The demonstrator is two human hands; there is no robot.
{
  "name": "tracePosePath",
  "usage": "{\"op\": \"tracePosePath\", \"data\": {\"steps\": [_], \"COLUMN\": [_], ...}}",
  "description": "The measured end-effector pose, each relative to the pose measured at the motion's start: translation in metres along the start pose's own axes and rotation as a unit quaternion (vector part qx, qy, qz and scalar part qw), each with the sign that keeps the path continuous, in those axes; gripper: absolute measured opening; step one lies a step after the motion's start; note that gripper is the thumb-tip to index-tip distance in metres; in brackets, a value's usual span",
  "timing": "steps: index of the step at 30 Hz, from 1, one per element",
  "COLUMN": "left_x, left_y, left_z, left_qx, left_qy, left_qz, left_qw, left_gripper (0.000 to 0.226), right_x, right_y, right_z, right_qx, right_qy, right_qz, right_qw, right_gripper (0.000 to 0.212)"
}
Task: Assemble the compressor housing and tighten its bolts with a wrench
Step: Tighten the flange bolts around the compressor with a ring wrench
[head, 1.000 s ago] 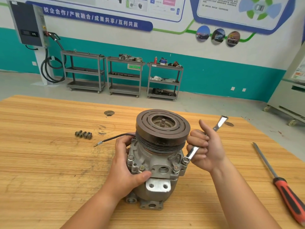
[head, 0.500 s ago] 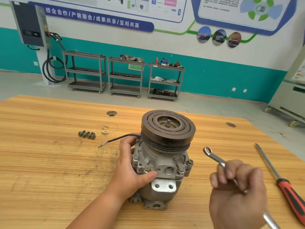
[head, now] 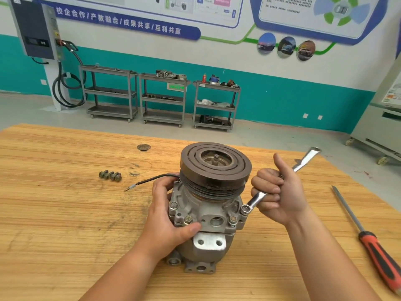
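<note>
Head view: my left hand [head: 169,220] grips the grey cast-metal compressor housing [head: 208,216], which stands upright at the centre of the wooden surface [head: 65,213]. My right hand [head: 280,196] has its grip wrapped around the silver ring wrench [head: 255,199], seated on the right-side bolt [head: 245,208]. I should pull steadily, with the ring square and the housing braced.

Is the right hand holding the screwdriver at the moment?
No, the right hand grips the wrench, while the screwdriver lies untouched on the table further right.
</note>
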State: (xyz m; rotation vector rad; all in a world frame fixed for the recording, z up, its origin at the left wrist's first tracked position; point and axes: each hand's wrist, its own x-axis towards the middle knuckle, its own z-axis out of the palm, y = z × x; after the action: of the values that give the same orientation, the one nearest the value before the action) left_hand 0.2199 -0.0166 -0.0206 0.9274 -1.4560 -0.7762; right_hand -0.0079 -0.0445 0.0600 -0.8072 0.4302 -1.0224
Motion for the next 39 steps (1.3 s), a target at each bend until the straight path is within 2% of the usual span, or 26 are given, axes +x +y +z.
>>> {"op": "tracePosePath", "data": {"steps": [2,4,6,9,12,15,17,20,23,29,32,34,35,37,39], "left_x": [0.000,-0.001,0.000,0.001,0.000,0.000,0.000,0.000,0.000,-0.001,0.000,0.000,0.000,0.000,0.000], "left_y": [-0.001,-0.001,0.001,0.002,0.000,0.000,0.000,0.000,0.000,-0.001,0.000,-0.001,-0.001,-0.001,-0.001], "left_z": [0.000,0.000,0.001,0.002,0.001,0.001,0.001,0.000,0.000,0.001,0.001,0.001,0.001,0.001,0.002], "left_qx": [-0.001,-0.007,-0.003,0.013,0.006,0.003,0.005,0.008,0.005,-0.004,-0.007,-0.009,-0.010,-0.004,0.008], "left_qy": [-0.002,0.000,0.005,0.005,0.003,0.000,-0.001,-0.001,-0.005,-0.004,-0.002,-0.001,-0.001,0.001,0.003], "left_qz": [-0.001,-0.003,0.002,0.009,0.008,0.010,0.013,0.013,0.006,0.005,0.010,0.014,0.014,0.015,0.013], "left_qw": [1.000,1.000,1.000,1.000,1.000,1.000,1.000,1.000,1.000,1.000,1.000,1.000,1.000,1.000,1.000], "left_gripper": [0.094,0.099,0.101,0.092,0.084,0.083,0.082,0.084,0.084,0.083,0.083,0.085,0.086,0.086,0.086], "right_x": [-0.001,-0.009,-0.024,-0.048,-0.058,-0.063,-0.061,-0.047,-0.028,-0.003,-0.001,-0.007,-0.014,-0.032,-0.051], "right_y": [0.003,0.008,0.018,0.050,0.076,0.068,0.052,0.031,0.021,0.005,0.006,0.009,0.014,0.032,0.059], "right_z": [0.002,0.007,0.017,0.035,0.051,0.059,0.055,0.040,0.024,0.000,0.002,0.008,0.011,0.019,0.031], "right_qx": [0.029,0.034,0.018,-0.058,-0.139,-0.133,-0.089,-0.022,-0.001,0.039,0.056,0.046,0.047,0.023,-0.087], "right_qy": [0.021,0.085,0.154,0.229,0.236,0.197,0.180,0.168,0.139,0.032,0.035,0.100,0.142,0.210,0.245], "right_qz": [0.008,-0.037,-0.134,-0.301,-0.375,-0.405,-0.383,-0.264,-0.164,-0.013,0.001,-0.037,-0.084,-0.216,-0.338], "right_qw": [0.999,0.995,0.979,0.924,0.885,0.883,0.901,0.950,0.977,0.999,0.998,0.993,0.985,0.953,0.904], "right_gripper": [0.053,0.050,0.051,0.048,0.048,0.049,0.048,0.051,0.054,0.056,0.055,0.057,0.058,0.059,0.057]}}
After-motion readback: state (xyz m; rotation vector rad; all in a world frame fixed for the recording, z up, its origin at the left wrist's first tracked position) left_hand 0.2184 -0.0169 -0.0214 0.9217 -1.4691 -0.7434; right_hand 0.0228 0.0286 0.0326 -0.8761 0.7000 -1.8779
